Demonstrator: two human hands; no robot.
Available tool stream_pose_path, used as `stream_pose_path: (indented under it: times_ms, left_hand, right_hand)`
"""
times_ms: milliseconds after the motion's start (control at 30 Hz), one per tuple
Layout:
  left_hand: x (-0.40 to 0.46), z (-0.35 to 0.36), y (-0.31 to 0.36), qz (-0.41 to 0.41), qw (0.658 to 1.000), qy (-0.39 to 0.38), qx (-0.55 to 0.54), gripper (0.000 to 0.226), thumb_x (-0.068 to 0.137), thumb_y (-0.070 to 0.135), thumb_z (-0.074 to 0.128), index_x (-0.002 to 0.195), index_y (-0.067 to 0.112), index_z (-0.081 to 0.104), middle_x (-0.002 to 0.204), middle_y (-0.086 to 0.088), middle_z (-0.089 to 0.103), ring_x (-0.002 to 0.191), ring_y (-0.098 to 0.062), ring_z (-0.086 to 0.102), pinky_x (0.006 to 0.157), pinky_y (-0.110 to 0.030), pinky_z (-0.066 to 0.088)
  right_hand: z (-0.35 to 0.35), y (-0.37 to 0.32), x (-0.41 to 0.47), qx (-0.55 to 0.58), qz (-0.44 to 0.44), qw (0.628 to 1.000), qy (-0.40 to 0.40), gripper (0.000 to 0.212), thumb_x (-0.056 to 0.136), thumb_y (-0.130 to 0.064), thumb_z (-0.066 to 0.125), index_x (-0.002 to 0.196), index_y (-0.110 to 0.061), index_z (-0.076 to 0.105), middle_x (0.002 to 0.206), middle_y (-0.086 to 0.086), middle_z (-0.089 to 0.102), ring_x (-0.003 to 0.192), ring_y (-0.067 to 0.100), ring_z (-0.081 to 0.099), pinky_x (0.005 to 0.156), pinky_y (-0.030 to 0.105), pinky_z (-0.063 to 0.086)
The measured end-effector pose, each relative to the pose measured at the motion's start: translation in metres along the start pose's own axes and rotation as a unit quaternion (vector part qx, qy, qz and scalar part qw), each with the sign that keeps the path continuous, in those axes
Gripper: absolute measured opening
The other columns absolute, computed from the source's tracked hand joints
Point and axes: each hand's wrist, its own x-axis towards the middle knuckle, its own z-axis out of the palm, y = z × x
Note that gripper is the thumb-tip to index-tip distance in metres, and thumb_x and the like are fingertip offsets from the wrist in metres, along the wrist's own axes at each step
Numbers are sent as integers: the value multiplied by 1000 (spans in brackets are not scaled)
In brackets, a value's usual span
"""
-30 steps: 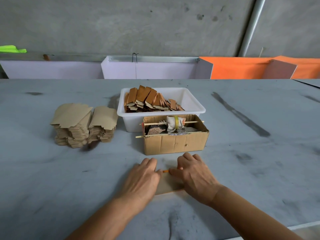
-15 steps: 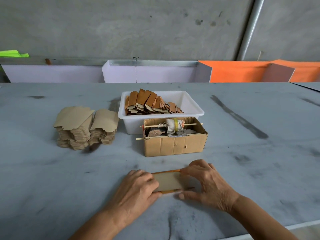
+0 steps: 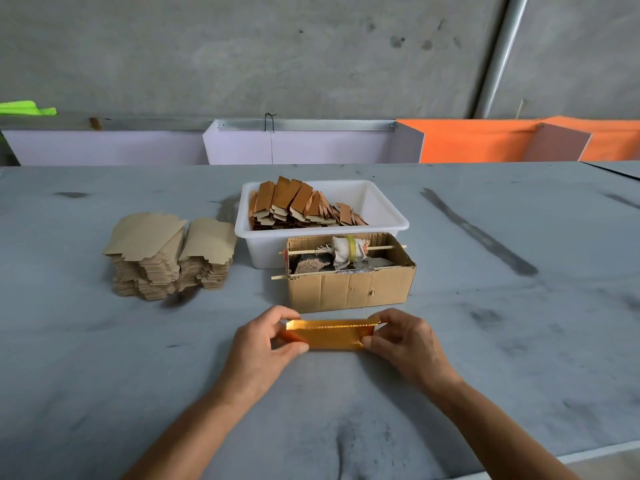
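Head view | left hand [image 3: 263,344] and right hand [image 3: 401,341] each pinched one end of the shiny gold folded card sleeve [image 3: 332,336], likely to square its creases | sleeve sat low over the grey table [image 3: 104,375], at 6 o'clock from the brown cardboard box [image 3: 349,289].

Cardboard box [image 3: 349,289] stood just beyond gold card [image 3: 332,336] held by left hand [image 3: 263,344] and right hand [image 3: 405,341]; blocked straight reach forward. Two sticks [image 3: 381,248] crossed its open top. White tub [image 3: 388,216] sat right behind box. Stack of card blanks [image 3: 166,258] stood left; narrow gap between stack and tub. Table [image 3: 519,341] right of box gave wide passage.
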Motion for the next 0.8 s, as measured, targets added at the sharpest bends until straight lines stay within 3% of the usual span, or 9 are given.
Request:
stream_pose_path:
  times_ms: [133, 233, 367, 567, 667, 733, 800]
  left_hand:
    - [6, 4, -2, -61, 997, 16, -48, 28, 76, 4, 75, 96, 17, 59, 79, -3, 72, 72, -17, 67, 70, -24, 48]
    - [8, 6, -2, -69, 996, 28, -54, 22, 78, 7, 74, 90, 19, 59, 78, -1, 73, 72, -14, 67, 70, -23, 49]
    - [9, 8, -2, -81, 991, 45, -99, 20, 74, 5, 76, 84, 15, 62, 72, -1, 72, 62, -5, 64, 61, -14, 48]
    - [9, 9, -4, -104, 990, 30, -93, 18, 73, 2, 76, 80, 13, 64, 72, -2, 72, 63, -10, 63, 60, -14, 47]
    - [12, 9, -2, -116, 989, 38, -89, 14, 75, 6, 75, 82, 10, 64, 74, -4, 71, 62, -9, 62, 62, -19, 46]
    - [16, 9, -1, -126, 986, 43, -96, 12, 78, 8, 74, 83, 10, 62, 67, 0, 67, 50, -3, 55, 55, -19, 42]
    - [19, 8, 1, -142, 983, 48, -102, 11, 80, 8, 71, 83, 11, 61, 65, -1, 63, 48, -7, 50, 53, -21, 41]
  right_hand:
    - [6, -2, 9, 14, 97, 995, 22, 26, 76, -26, 77, 97, -21, 63, 81, 2, 70, 75, 14, 65, 60, 21, 48]
    - [6, -6, 13, 43, 139, 989, 27, 25, 71, -21, 81, 89, -20, 64, 80, 3, 69, 72, 15, 63, 58, 24, 49]
    - [4, -9, 12, 73, 155, 985, 22, 24, 68, -14, 83, 84, -17, 65, 77, 4, 68, 72, 16, 62, 66, 29, 50]
    - [2, -10, 12, 114, 162, 980, 8, 21, 70, -5, 80, 82, -13, 66, 66, -2, 66, 64, 10, 61, 59, 18, 48]
    - [2, -11, 14, 118, 176, 977, 9, 18, 72, -8, 80, 82, -13, 66, 71, 2, 66, 70, 13, 59, 64, 21, 47]
    - [2, -12, 17, 111, 185, 976, 11, 16, 72, -10, 80, 80, -14, 67, 76, 4, 65, 74, 15, 58, 65, 23, 47]
    - [3, -13, 19, 106, 193, 975, 16, 14, 73, -10, 79, 78, -14, 67, 79, 6, 64, 75, 16, 57, 67, 26, 47]
